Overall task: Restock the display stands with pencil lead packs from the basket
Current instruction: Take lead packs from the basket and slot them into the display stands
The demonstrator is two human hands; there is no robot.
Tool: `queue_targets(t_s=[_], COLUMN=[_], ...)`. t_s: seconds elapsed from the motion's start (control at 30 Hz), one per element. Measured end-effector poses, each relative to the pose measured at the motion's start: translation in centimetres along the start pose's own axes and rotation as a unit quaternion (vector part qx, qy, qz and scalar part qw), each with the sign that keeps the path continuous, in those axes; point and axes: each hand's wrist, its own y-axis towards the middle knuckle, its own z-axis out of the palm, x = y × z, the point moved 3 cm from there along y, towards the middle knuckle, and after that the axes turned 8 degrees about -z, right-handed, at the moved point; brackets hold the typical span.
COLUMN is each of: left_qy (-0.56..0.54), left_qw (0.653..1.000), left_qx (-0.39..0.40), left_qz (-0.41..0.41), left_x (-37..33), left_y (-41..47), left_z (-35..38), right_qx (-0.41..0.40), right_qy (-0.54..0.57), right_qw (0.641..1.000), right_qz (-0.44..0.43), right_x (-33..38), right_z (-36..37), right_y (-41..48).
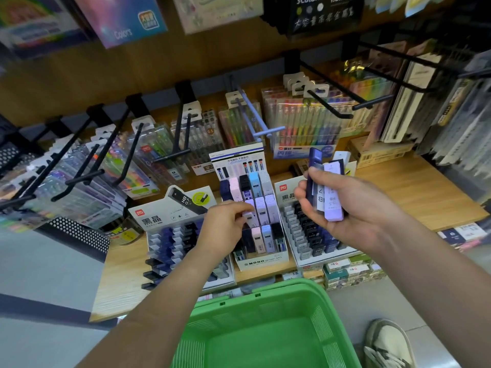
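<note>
Three display stands sit on the wooden shelf: a left stand with dark lead packs, a middle tiered MONO stand with pastel packs, and a right stand. My left hand pinches a light purple lead pack at the middle row of the MONO stand. My right hand holds several lead packs upright above the right stand, among them a navy one and a lilac one. The green basket stands below the shelf edge; its visible inside shows no packs.
Black hooks with hanging pen sets jut out over the shelf at the left and rear. Eraser boxes line the shelf's front right. A black perforated holder stands at the left. My shoe is beside the basket.
</note>
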Motion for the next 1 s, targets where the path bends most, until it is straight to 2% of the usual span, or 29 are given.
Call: queue_targets(t_s=[0.2,0.53,0.8,1.0], left_qy=[-0.018,-0.008,0.125,0.160], left_qw=[0.999,1.000,0.991,0.984], left_qx=[0.016,0.015,-0.014,-0.017], left_qz=[-0.024,-0.007,0.051,0.077], left_x=[0.4,0.0,-1.4,-1.3], left_y=[0.5,1.6,2.3,2.3], left_z=[-0.5,-0.8,0.0,0.3], right_qx=[0.003,0.000,0.003,0.009], right_qy=[-0.011,-0.006,-0.011,-0.008], right_qw=[1.000,1.000,1.000,1.000], right_qz=[-0.003,-0.010,-0.012,-0.017], right_x=[0.0,0.0,0.0,0.2], right_z=[0.0,-0.2,0.0,-0.1], right_y=[0.0,0.2,0.3,0.3])
